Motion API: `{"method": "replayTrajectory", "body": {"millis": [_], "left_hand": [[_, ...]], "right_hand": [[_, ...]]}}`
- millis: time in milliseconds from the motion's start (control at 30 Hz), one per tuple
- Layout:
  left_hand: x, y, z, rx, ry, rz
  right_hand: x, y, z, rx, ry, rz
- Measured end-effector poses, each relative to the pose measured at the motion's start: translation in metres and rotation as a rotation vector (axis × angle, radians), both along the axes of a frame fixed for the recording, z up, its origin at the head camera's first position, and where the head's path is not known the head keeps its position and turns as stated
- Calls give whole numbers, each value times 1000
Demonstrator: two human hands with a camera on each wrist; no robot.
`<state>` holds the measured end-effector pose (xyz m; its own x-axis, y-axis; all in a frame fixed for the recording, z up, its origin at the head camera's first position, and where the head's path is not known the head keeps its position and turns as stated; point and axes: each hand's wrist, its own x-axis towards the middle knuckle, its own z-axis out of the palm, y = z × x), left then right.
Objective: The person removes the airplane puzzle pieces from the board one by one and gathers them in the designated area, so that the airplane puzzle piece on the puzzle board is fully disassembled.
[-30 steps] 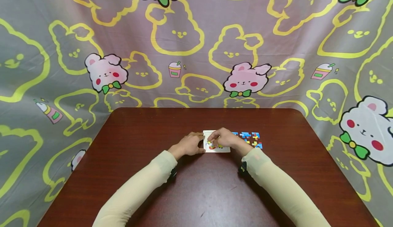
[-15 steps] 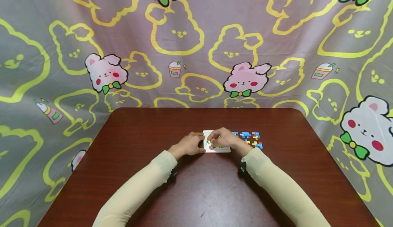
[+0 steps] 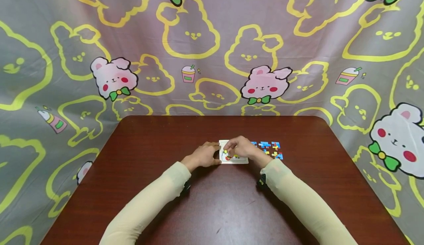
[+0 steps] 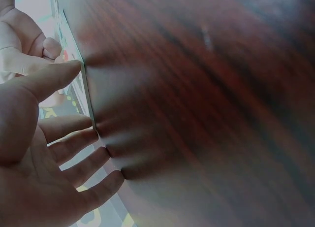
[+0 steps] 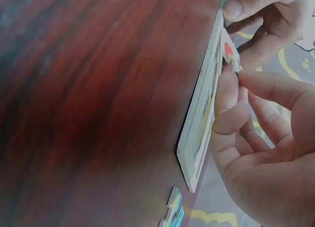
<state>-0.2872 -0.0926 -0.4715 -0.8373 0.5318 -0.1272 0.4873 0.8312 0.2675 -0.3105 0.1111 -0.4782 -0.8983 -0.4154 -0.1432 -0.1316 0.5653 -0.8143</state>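
Note:
A white puzzle board (image 3: 243, 161) with a coloured picture lies flat on the table. My left hand (image 3: 204, 155) touches its left edge, thumb (image 4: 69, 72) and fingers spread apart along that side. Fingertips of this hand also rest on the tabletop. Over the board, my right hand (image 3: 244, 147) pinches a small puzzle piece (image 5: 229, 49) between thumb and finger. The piece is tilted, its white face with a red spot showing in the right wrist view, close to the board's surface. In the head view the right hand hides much of the board's upper right.
Several loose blue, yellow and red puzzle pieces (image 3: 264, 145) lie right of the board. All of this is on a dark red-brown wooden table (image 3: 228, 200). A grey cloth curtain (image 3: 212, 64) with cartoon prints hangs behind and at both sides.
The right hand has shifted very slightly over the board, and the coloured area at its fingertips looks a little different. My left hand stays at the board's left edge.

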Motion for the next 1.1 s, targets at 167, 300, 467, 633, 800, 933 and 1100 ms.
{"method": "replayTrajectory", "body": {"millis": [167, 300, 467, 633, 800, 933, 1100], "left_hand": [[0, 0, 2, -4, -1, 4], [-1, 0, 2, -14, 0, 5], [0, 0, 2, -20, -4, 4], [0, 0, 0, -20, -8, 2], [-1, 0, 0, -19, -4, -5], [-1, 0, -1, -14, -3, -7], [0, 0, -1, -15, -9, -3]], "right_hand": [[0, 5, 3, -21, -2, 9], [1, 11, 5, -20, -14, 11], [4, 20, 6, -2, -22, 13], [4, 31, 4, -34, -50, 6], [6, 43, 5, -69, -93, 10], [8, 51, 6, -84, -109, 17], [11, 62, 6, -44, -115, 14]]}}
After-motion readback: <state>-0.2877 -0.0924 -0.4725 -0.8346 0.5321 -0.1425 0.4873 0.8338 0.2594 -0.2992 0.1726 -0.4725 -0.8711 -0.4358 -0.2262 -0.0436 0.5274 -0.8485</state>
